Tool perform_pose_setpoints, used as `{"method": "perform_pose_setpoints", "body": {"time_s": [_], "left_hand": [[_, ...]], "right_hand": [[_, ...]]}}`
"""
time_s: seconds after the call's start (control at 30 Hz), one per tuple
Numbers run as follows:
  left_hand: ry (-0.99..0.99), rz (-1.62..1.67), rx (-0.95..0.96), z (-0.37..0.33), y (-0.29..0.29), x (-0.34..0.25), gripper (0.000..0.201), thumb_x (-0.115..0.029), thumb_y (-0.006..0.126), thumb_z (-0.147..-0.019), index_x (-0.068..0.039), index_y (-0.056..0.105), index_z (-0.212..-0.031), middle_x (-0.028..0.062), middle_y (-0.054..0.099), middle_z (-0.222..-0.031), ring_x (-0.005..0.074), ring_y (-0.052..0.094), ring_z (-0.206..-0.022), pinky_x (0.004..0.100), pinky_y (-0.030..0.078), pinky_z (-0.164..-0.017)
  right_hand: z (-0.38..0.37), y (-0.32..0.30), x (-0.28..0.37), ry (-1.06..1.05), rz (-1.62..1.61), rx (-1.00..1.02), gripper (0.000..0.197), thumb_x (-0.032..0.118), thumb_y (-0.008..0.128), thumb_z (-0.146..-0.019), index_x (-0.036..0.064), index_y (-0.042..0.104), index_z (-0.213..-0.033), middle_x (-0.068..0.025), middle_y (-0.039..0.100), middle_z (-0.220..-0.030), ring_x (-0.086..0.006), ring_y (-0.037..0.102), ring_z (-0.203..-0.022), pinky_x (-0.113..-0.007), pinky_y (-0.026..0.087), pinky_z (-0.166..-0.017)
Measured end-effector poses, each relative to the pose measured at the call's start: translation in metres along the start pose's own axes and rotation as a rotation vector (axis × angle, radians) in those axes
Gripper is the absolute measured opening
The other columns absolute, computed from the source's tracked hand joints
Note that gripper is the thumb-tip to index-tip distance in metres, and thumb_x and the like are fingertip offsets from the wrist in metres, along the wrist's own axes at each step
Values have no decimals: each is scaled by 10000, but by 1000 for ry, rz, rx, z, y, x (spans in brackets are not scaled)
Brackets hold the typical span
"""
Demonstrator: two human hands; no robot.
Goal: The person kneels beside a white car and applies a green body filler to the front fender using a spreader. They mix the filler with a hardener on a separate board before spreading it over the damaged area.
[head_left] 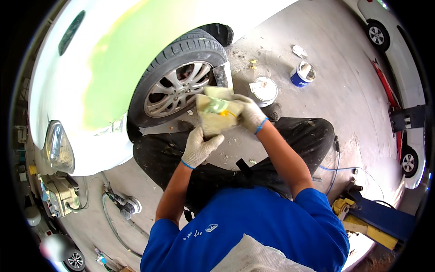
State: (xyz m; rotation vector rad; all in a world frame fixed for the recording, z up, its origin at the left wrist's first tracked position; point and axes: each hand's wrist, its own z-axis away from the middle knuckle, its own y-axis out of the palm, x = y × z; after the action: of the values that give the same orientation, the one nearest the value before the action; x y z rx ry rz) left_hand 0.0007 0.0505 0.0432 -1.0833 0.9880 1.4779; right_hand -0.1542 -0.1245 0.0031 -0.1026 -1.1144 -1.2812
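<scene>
Both my hands wear off-white knitted gloves with blue cuffs. My left hand (pixel 201 148) is closed at the lower edge of a pale, flat putty board (pixel 210 124), which carries a greenish smear and a bright yellow blob of putty (pixel 225 113). From the right, my right hand (pixel 250 114) grips a pale putty spreader (pixel 218 93) against the board's upper part. Motion blurs both pieces, and fingers partly hide where they meet. Just beyond them is the front wheel (pixel 179 90) of a white car, whose fender (pixel 108 63) has a yellow-green patch.
An open white tin (pixel 264 92) and a blue-and-white can (pixel 302 74) stand beyond my right hand, near a loose lid (pixel 299 51). A sander (pixel 130 206) with a hose lies at left. Blue-and-yellow lift equipment (pixel 369 217) stands at right.
</scene>
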Motion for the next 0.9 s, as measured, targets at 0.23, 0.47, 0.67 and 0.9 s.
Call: {"method": "perform_pose_setpoints", "body": {"time_s": [0.23,0.47,0.67,0.9], "left_hand": [[531,-675,-572,-23,10,-22,572,-68,766,-850,-100,570,-1386,83,590,-877,211,608,-687,356,510,-625],[501,-590,-525,-55,12,34,478,-135,670,-947,-99,560,-1410,54,563,-1001,199,630,-867,354,546,-746],[499,-1000,-588,-38,34,-3,755,-48,673,-828,-186,453,-1537,131,567,-949,352,622,-836,469,521,-711],[340,-1173,-318,-29,32,23,579,-43,631,-875,-86,519,-1442,156,589,-953,361,639,-857,446,535,-746]], "right_hand": [[59,42,22,-113,-196,2,250,117,672,-941,21,637,-1169,-53,703,-896,-137,701,-667,-264,567,-490],[80,56,39,-208,-209,80,363,91,608,-938,-15,570,-1284,-93,671,-1073,-177,689,-890,-318,586,-733],[96,48,57,-275,-218,81,424,85,577,-946,-15,527,-1354,-131,666,-1199,-221,701,-1018,-370,601,-873],[98,47,78,-420,-256,103,379,69,584,-967,-2,555,-1338,-105,693,-1150,-197,710,-992,-331,608,-843]]}}
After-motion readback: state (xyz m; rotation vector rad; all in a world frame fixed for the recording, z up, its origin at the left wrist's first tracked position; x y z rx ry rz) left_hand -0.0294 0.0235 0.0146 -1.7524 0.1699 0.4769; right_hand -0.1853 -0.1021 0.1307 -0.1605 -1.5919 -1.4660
